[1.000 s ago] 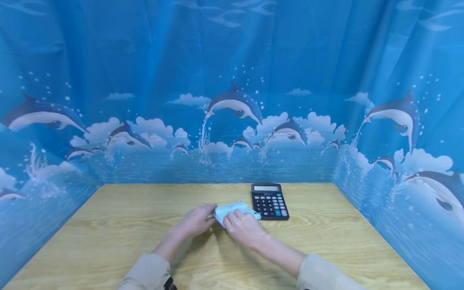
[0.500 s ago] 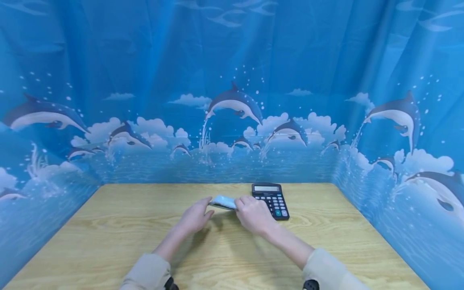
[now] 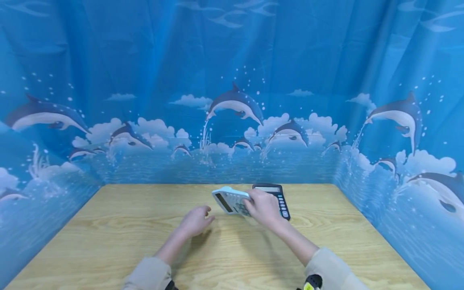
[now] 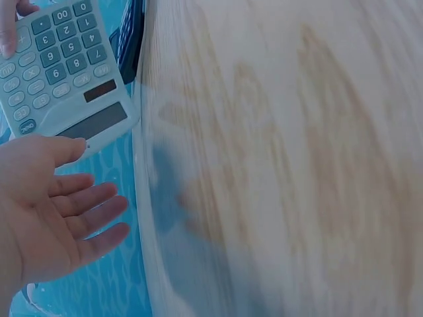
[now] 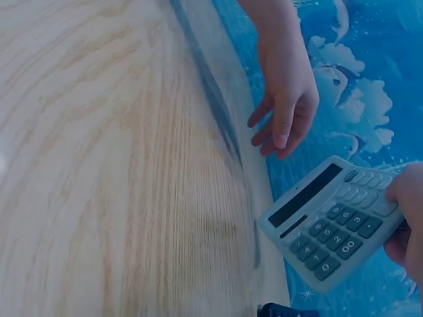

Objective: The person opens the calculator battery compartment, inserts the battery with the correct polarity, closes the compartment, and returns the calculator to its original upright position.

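Note:
A light blue calculator [image 3: 232, 201] is raised off the table, tilted, with its keys and dark display facing back toward me. My right hand [image 3: 264, 206] grips it by the end away from the display, thumb on the key side in the right wrist view, where the calculator [image 5: 330, 224] shows whole. To its left, my left hand [image 3: 195, 220] hovers over the wood with relaxed, spread fingers and holds nothing. In the left wrist view that hand [image 4: 59, 211] is palm up, its thumb overlapping the display end of the calculator [image 4: 59, 72].
A black calculator [image 3: 282, 201] lies on the wooden table [image 3: 145, 205] behind my right hand, partly covered by it. Blue curtains [image 3: 232, 80] printed with dolphins enclose the table at the back and both sides.
The light blue calculator has lifted and turned from its back to its key side. My left hand has let go and drawn slightly away; my right hand has moved right and up with it.

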Action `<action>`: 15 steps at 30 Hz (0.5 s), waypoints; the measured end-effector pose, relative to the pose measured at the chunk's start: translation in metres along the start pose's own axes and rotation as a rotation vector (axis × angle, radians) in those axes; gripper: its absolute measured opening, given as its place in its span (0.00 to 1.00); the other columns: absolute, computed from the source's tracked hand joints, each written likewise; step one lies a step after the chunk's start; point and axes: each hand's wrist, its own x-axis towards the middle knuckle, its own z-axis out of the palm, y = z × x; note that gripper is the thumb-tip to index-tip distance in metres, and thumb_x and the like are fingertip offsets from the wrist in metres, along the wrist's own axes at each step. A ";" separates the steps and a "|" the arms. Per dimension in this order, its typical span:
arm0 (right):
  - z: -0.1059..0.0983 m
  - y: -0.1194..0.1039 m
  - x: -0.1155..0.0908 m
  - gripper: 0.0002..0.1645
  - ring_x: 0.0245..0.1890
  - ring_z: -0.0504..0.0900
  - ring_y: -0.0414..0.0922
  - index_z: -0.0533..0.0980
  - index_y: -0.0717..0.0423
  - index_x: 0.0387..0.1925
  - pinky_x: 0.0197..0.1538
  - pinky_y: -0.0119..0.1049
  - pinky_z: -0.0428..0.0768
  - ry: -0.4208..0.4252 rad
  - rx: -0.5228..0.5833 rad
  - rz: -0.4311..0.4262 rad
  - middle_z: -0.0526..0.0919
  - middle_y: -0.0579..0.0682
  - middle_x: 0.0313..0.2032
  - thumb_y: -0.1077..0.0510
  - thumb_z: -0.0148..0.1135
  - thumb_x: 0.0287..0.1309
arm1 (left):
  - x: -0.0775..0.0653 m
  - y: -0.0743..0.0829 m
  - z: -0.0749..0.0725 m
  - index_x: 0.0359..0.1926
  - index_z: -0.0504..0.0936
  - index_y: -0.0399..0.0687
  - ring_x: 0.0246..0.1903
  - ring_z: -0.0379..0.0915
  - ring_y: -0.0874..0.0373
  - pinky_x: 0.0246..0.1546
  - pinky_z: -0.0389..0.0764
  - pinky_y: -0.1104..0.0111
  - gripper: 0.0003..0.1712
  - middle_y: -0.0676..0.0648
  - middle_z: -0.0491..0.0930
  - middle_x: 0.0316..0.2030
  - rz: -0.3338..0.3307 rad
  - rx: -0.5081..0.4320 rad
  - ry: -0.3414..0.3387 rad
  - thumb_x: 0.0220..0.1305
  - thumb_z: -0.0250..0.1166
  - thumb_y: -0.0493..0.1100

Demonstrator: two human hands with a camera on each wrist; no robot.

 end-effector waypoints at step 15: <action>0.015 0.017 0.000 0.14 0.28 0.79 0.41 0.80 0.63 0.42 0.29 0.34 0.80 -0.067 0.602 0.776 0.83 0.53 0.33 0.56 0.60 0.59 | 0.000 0.008 0.009 0.46 0.76 0.27 0.35 0.76 0.49 0.38 0.79 0.57 0.20 0.40 0.80 0.34 -0.058 -0.228 -0.051 0.60 0.61 0.43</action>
